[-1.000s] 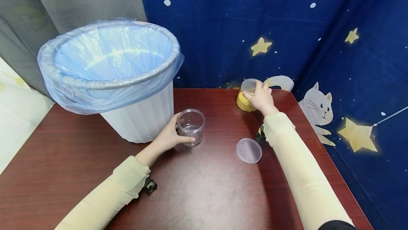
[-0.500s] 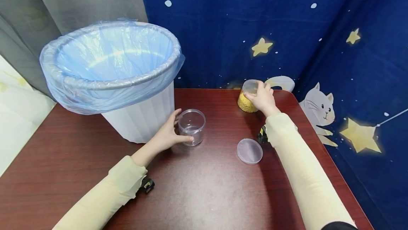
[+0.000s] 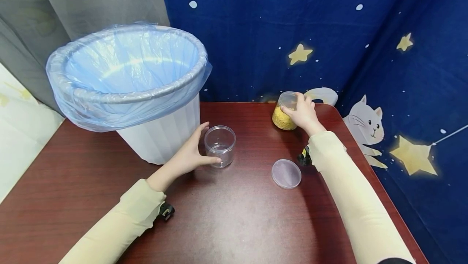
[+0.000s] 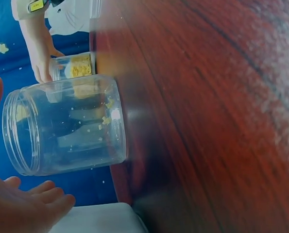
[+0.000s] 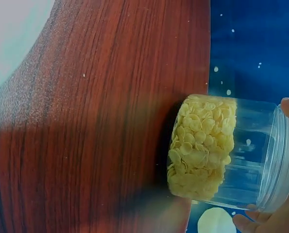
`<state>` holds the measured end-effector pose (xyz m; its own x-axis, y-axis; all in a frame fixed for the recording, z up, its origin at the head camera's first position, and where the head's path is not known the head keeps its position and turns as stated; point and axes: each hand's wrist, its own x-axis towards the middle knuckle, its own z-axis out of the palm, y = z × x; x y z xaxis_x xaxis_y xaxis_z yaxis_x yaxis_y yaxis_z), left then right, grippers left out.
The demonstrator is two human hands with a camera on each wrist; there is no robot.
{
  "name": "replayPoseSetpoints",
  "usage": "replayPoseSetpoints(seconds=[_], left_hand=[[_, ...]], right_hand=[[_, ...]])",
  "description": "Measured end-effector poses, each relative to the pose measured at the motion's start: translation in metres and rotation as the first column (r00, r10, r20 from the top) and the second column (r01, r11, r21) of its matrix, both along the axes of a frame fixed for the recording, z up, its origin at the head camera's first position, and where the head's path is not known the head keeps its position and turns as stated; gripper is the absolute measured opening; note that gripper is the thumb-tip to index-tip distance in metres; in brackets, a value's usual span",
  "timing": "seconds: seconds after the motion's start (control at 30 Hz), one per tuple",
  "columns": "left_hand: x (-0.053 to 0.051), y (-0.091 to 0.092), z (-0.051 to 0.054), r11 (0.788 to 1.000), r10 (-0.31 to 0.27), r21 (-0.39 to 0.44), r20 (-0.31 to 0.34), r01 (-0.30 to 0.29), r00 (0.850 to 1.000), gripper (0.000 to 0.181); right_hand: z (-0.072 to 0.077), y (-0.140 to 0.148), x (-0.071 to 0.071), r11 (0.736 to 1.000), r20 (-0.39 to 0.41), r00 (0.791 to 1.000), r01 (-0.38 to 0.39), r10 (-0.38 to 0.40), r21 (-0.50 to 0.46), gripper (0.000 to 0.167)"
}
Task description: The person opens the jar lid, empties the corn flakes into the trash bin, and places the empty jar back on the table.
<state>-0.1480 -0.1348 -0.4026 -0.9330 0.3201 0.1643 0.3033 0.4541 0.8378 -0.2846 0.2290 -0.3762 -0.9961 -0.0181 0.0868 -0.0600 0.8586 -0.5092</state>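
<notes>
A dark blue starry curtain (image 3: pixel 252 24) hangs behind the reddish-brown desk (image 3: pixel 234 219). On the desk's left stands a white bin (image 3: pixel 161 140) with a blue liner (image 3: pixel 135 65). The right hand (image 3: pixel 305 114) grips the upper part of a jar of yellow flakes (image 3: pixel 282 118) near the far edge; the left hand (image 3: pixel 188 155), fingers spread, lies beside an uncovered clear jar (image 3: pixel 221 150) standing upright. Nearer the person, a round translucent lid (image 3: pixel 286 174) lies flat.

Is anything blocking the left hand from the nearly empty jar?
Nothing visible: the left hand is right beside the nearly empty jar, with no object between them. The loose lid lies off to the jar's right.
</notes>
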Motion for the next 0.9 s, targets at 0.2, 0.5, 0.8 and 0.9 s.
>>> replayPoseSetpoints(seconds=[0.2, 0.5, 0.8, 0.9], left_hand=[[0.002, -0.002, 0.005, 0.999, -0.030, 0.020, -0.017, 0.031, 0.999, 0.108], [0.004, -0.002, 0.011, 0.998, -0.066, 0.004, -0.067, 0.066, 0.996, 0.103], [0.007, 0.000, 0.018, 0.998, -0.065, -0.021, -0.083, 0.063, 0.994, 0.101], [0.009, 0.001, 0.019, 0.998, -0.068, -0.019, -0.096, 0.067, 0.993, 0.101]], right_hand=[[0.005, 0.000, 0.004, 1.000, -0.013, 0.999, -0.030, 0.030, -0.005, 0.083], [0.017, -0.001, 0.010, 0.995, -0.062, 0.993, -0.102, 0.100, -0.018, 0.081], [0.034, -0.012, 0.024, 0.976, -0.124, 0.971, -0.211, 0.204, -0.047, 0.079], [0.040, -0.018, 0.029, 0.965, -0.139, 0.960, -0.253, 0.242, -0.064, 0.077]])
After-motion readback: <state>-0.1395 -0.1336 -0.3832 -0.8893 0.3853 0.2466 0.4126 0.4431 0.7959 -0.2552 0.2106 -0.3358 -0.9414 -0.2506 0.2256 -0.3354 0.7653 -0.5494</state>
